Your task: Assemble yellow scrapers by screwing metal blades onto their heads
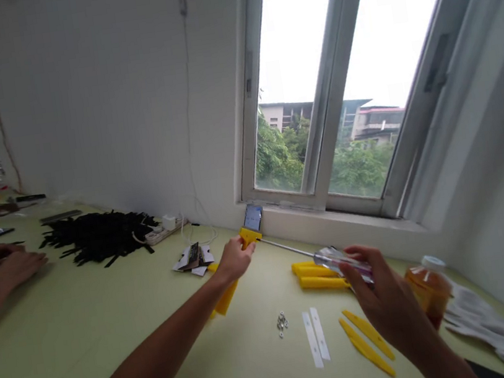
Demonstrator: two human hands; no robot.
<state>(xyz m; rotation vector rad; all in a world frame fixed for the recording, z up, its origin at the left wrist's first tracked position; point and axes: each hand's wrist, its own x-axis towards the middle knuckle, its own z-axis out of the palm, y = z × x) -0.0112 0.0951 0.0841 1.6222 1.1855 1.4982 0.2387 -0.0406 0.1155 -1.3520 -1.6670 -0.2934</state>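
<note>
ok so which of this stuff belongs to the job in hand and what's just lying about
Likely part of it:
- yellow tool in the left hand
- screwdriver in the right hand
- small metal parts
- white strips
- flat yellow pieces
- yellow handles

Probably just lying about:
- bottle
- white cloth
- phone-like device
- power strip
- black heap

The left hand (pixel 234 259) grips a yellow tool (pixel 250 235); the right hand (pixel 375 284) holds a screwdriver (pixel 330 259), its tip at the tool's head. Tabletop (pixel 187 361), nearer: small metal parts (pixel 281 324), white strips (pixel 312 340), flat yellow pieces (pixel 365 347). Far left: another person's hands (pixel 19 267) near black strips (pixel 99 234).
</note>
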